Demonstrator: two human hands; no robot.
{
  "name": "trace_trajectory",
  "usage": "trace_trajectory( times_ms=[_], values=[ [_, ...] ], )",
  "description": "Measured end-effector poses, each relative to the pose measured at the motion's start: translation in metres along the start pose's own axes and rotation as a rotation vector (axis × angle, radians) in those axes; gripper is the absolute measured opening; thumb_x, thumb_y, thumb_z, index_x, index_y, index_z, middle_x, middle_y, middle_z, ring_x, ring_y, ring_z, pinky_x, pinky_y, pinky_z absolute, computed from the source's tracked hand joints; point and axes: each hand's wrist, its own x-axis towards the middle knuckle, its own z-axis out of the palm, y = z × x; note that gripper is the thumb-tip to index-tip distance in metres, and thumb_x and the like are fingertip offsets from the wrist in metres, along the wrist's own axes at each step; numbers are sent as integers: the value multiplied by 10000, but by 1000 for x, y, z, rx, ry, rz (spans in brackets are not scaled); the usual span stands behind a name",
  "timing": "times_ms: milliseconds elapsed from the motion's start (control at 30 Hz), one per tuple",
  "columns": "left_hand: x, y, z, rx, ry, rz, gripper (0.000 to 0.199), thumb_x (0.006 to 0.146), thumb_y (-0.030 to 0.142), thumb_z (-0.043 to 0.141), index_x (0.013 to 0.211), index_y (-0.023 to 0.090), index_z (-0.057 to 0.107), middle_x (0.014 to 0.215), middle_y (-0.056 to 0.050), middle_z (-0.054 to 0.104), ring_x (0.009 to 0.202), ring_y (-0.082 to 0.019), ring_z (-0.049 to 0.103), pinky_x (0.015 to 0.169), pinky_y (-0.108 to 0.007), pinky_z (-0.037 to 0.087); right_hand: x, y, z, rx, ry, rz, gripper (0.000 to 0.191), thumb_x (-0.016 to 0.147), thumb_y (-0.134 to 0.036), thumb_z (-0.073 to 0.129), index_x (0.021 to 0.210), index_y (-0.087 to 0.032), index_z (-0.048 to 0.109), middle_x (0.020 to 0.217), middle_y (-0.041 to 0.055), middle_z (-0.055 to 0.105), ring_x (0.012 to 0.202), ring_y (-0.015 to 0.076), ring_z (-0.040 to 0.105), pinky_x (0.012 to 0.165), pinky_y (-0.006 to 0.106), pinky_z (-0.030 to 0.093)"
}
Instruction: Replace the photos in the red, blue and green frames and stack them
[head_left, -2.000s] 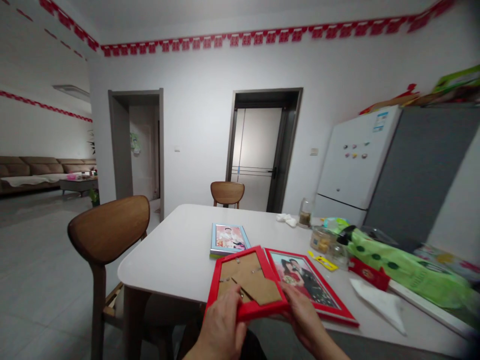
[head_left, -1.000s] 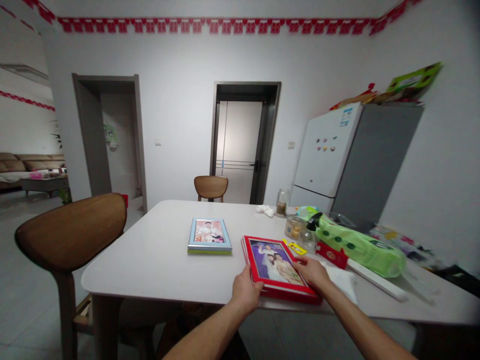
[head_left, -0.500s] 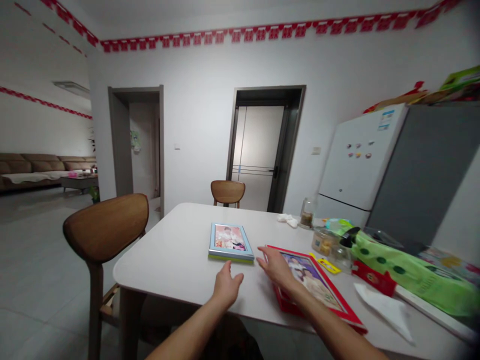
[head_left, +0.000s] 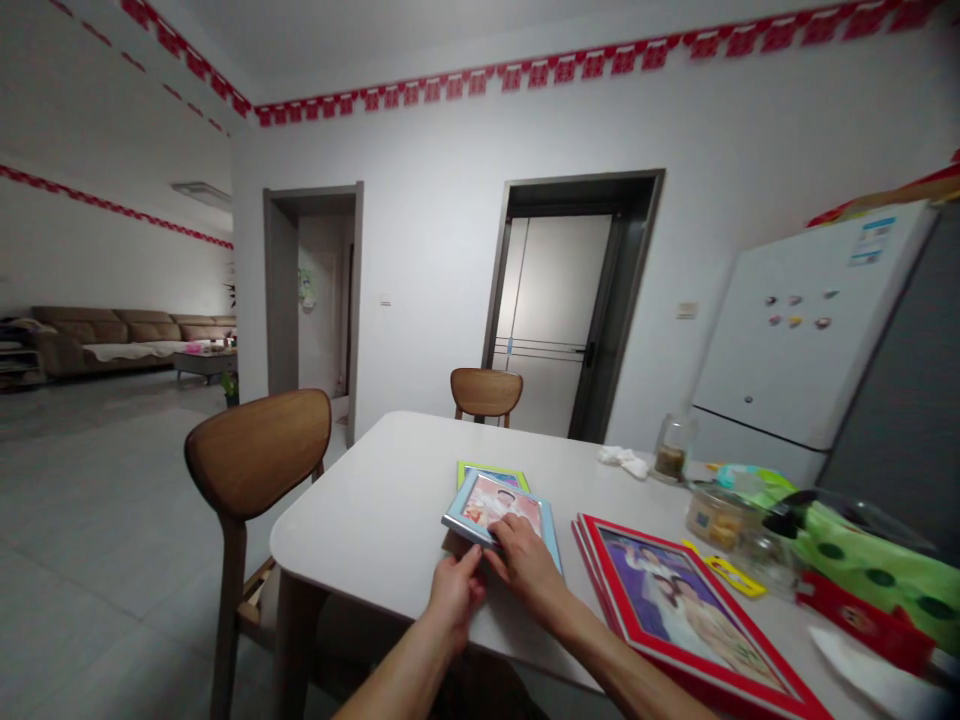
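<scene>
A light-blue picture frame [head_left: 499, 497] is tilted over the table, its near edge raised and drawn toward me. Beneath and behind it, part of a lime-green picture frame [head_left: 491, 470] shows. My left hand [head_left: 456, 592] is closed at the blue frame's near edge, thumb and fingers pinched there. My right hand [head_left: 529, 568] lies over the near right part of the same frame, fingers bent across the picture and thumb by the edge. To the right, a large red picture frame [head_left: 686, 610] rests on top of another red one.
The white table [head_left: 360, 500] has a glass jar [head_left: 672, 450], crumpled tissue [head_left: 624, 460], a plastic tub [head_left: 716, 515], a yellow packet [head_left: 735, 576] and a green bag [head_left: 874, 560] on its right side. Wooden chairs stand at the left [head_left: 262, 450] and far side [head_left: 487, 392].
Both hands have come onto the blue frame, which is now shifted and tilted toward me, uncovering the green frame beneath. The view has turned slightly left.
</scene>
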Motion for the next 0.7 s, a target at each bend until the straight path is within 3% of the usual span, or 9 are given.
trace_trajectory(
  times_ms=[100, 200, 333, 467, 567, 700],
  values=[
    [-17, 9, 10, -103, -57, 166, 470, 653, 439, 608, 988, 118, 536, 992, -112, 602, 931, -216, 554, 781, -271, 432, -19, -17, -16, 239, 84, 28, 149, 711, -207, 477, 845, -177, 533, 929, 86, 542, 913, 206, 475, 822, 332, 368],
    [-38, 22, 23, -39, -72, 345, 482, 653, 407, 608, 1019, 105, 525, 1055, -121, 576, 990, -243, 518, 848, -292, 400, -35, -28, -32, 507, 88, 96, 213, 679, -265, 509, 873, -185, 539, 1035, 87, 539, 1019, 223, 452, 899, 374, 333],
    [-69, 32, 32, 260, -95, 478, 394, 759, 294, 482, 1116, 129, 479, 1140, -91, 527, 1064, -220, 461, 916, -292, 349, -55, -39, -55, 1011, 165, 306, 413, 680, -370, 502, 1064, -221, 472, 1169, 72, 490, 1081, 215, 438, 878, 365, 376],
    [-92, 29, 26, 734, -260, 712, 445, 720, 154, 482, 1163, 180, 448, 1213, -73, 464, 1117, -218, 400, 970, -341, 288, -81, -38, -73, 1446, 274, 580, 561, 698, -497, 444, 1205, -279, 339, 1113, 58, 543, 958, 219, 537, 680, 334, 481],
    [-100, 23, 18, 1072, -454, 881, 465, 706, 106, 456, 1164, 186, 444, 1231, -96, 442, 1099, -235, 408, 949, -376, 311, -98, -26, -74, 1478, 271, 717, 649, 641, -496, 509, 1224, -273, 331, 957, 38, 618, 803, 205, 591, 597, 309, 488],
    [-99, 10, 8, 1359, -576, 866, 414, 750, 129, 417, 1160, 181, 444, 1215, -122, 457, 1060, -256, 444, 902, -368, 364, -111, -4, -57, 1352, 122, 780, 790, 536, -403, 615, 1246, -202, 331, 799, 36, 642, 642, 177, 594, 566, 286, 471]
  ],
)
